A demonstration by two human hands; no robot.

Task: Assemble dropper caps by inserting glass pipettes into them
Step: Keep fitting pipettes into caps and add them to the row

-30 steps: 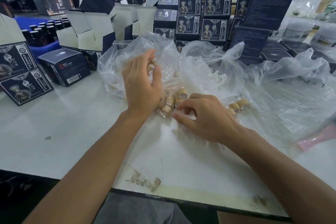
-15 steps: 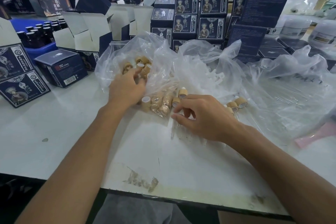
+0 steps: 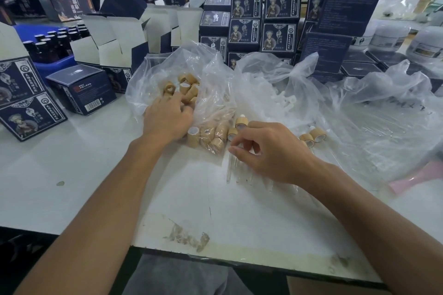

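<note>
A clear plastic bag (image 3: 148,86) holds several bamboo-coloured dropper caps (image 3: 189,86). More caps (image 3: 211,137) lie loose at its mouth, and a few others (image 3: 311,137) lie to the right. My left hand (image 3: 167,120) reaches into the bag's mouth with its fingers curled down among the caps; whether it grips one is hidden. My right hand (image 3: 271,153) rests on the white table (image 3: 72,175) with its fingers curled over several glass pipettes (image 3: 237,172), which fan out from under the palm towards me.
A second bag holds white rubber bulbs (image 3: 285,100), and a third bag (image 3: 388,127) lies at the right. Dark blue boxes (image 3: 81,88) crowd the left and back. A blue crate of dark bottles (image 3: 50,43) is at the far left, white jars (image 3: 388,36) at the far right.
My left hand has moved left and back from above the loose caps into the bag's mouth, its fingers going from spread to curled. My right hand has stayed over the pipettes.
</note>
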